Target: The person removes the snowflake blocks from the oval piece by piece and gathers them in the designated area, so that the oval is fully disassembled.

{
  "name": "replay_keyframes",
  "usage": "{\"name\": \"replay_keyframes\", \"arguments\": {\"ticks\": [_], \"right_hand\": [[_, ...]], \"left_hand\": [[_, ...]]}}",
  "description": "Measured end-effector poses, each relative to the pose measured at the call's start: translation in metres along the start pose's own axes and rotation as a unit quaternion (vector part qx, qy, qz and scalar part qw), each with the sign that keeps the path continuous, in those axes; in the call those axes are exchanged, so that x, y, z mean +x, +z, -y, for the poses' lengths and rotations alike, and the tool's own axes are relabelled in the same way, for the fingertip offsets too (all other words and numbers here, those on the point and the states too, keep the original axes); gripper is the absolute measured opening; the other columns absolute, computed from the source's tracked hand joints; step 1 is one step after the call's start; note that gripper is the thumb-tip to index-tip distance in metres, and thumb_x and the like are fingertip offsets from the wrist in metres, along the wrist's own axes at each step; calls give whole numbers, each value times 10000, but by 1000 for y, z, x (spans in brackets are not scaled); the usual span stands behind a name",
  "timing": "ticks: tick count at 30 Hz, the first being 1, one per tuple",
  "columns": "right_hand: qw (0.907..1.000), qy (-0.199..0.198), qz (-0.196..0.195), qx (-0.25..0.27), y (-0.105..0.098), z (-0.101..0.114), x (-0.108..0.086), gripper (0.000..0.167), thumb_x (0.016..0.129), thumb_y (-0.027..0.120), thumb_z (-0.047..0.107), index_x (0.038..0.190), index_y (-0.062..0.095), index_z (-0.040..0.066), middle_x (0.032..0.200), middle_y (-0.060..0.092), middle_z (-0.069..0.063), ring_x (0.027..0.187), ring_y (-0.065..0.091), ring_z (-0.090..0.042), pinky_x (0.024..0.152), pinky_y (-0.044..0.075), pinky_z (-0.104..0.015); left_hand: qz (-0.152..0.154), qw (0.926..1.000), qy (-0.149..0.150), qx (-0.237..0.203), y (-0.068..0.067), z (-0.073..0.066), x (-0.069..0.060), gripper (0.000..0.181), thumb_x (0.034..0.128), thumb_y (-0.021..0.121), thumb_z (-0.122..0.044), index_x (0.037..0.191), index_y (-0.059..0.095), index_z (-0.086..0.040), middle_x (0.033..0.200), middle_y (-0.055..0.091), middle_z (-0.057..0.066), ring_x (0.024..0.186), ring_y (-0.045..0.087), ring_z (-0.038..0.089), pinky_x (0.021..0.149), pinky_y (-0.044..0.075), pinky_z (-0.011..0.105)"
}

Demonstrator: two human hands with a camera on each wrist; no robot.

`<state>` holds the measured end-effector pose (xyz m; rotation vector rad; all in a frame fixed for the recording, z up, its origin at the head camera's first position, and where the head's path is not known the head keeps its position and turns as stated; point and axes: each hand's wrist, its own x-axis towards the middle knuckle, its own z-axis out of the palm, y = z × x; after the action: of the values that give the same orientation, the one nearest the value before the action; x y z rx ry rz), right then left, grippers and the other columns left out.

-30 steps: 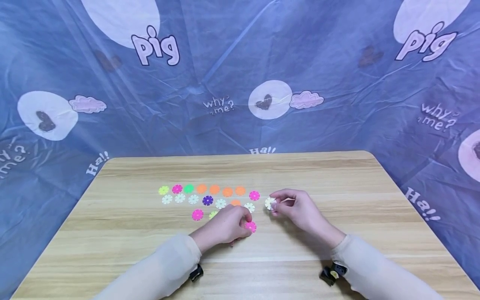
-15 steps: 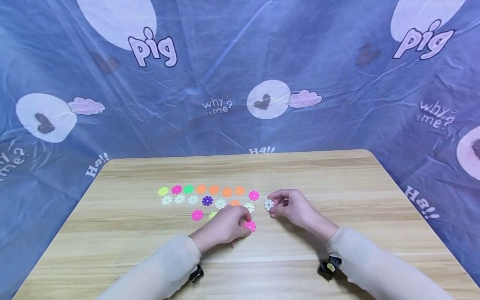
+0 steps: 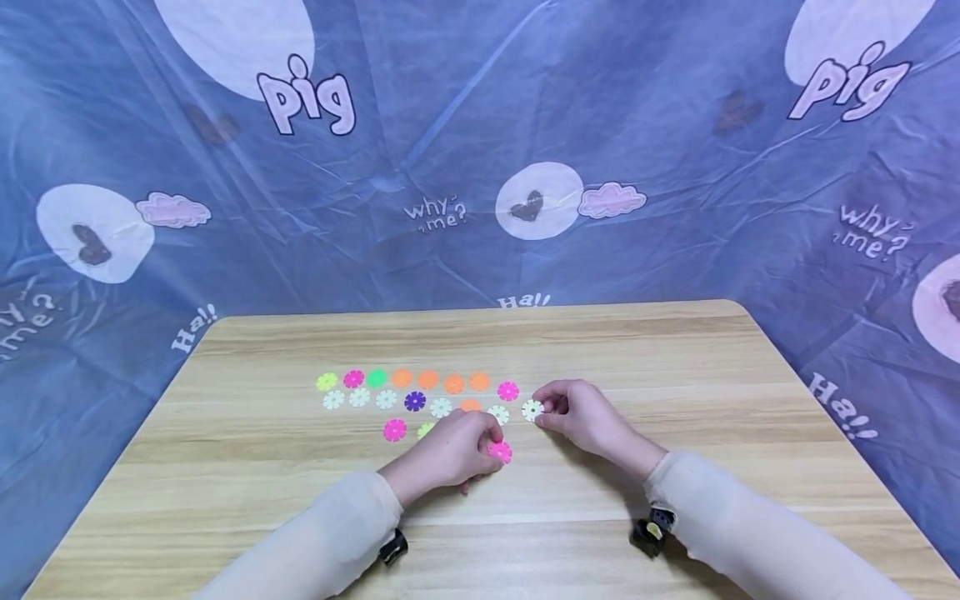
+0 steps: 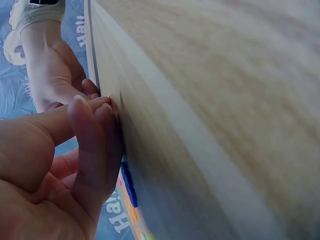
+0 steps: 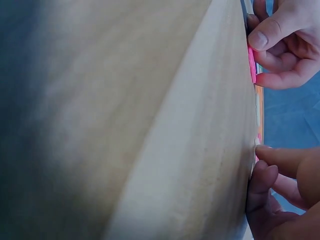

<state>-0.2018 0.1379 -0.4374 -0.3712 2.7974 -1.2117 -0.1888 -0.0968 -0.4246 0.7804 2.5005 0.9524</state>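
Observation:
My left hand (image 3: 459, 450) holds a pink notched flower-shaped disc (image 3: 501, 452) at its edges between thumb and fingers, low on the wooden table. In the right wrist view that pink disc (image 5: 252, 65) shows edge-on, almost flat to the wood. To the right, my right hand (image 3: 591, 418) pinches a white notched disc (image 3: 532, 410) with thumb and forefinger, at the table surface. Just left of this one lies another white disc (image 3: 498, 414), and above it a pink disc (image 3: 508, 391). The left hand partly hides a yellow-green disc (image 3: 425, 430).
Several discs lie in a far row, including a yellow (image 3: 327, 382), a green (image 3: 377, 378) and an orange one (image 3: 428, 379). A second row holds white discs and a purple one (image 3: 415, 402). A lone pink disc (image 3: 394, 430) lies nearer. Printed blue cloth (image 3: 435, 125) hangs behind the table (image 3: 300, 533).
My right hand has shifted slightly left with the white disc, which was tilted and now lies flatter near the other white one. The left hand and its pink disc stay in place.

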Motion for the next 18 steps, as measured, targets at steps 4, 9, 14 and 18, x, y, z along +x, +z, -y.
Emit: {"name": "replay_keyframes", "arguments": {"ticks": [4, 9, 14, 18], "right_hand": [[9999, 51, -1, -162, 0, 0, 2, 236, 831, 791, 53, 1057, 727, 37, 829, 626, 24, 752, 567, -121, 696, 505, -258], [9997, 109, 42, -215, 1, 1, 3, 233, 834, 790, 62, 1056, 723, 40, 837, 624, 21, 761, 575, -123, 710, 517, -265], [9999, 137, 54, -8, 1, 1, 2, 233, 857, 770, 73, 1078, 714, 21, 827, 630, 6, 698, 581, -133, 640, 527, -263], [9984, 266, 120, 494, -1, 3, -2, 231, 933, 699, 114, 1131, 691, -4, 831, 648, -42, 643, 603, -178, 568, 544, -297]], "left_hand": [[3, 10000, -14, -5, -1, 0, 1, 208, 865, 763, -77, 1039, 663, -28, 573, 609, 2, 347, 535, 86, 380, 485, 269], [3, 10000, -54, 17, -1, 0, 2, 207, 870, 761, -81, 1044, 663, -29, 581, 615, 11, 349, 540, 92, 384, 484, 268], [19, 10000, -69, 61, -2, -1, 2, 232, 867, 767, -87, 1064, 664, -22, 577, 617, 11, 353, 539, 87, 398, 489, 269], [56, 9999, -100, 19, -3, 0, 0, 286, 869, 779, -132, 1103, 662, -17, 581, 616, 7, 356, 533, 100, 439, 497, 274]]}}
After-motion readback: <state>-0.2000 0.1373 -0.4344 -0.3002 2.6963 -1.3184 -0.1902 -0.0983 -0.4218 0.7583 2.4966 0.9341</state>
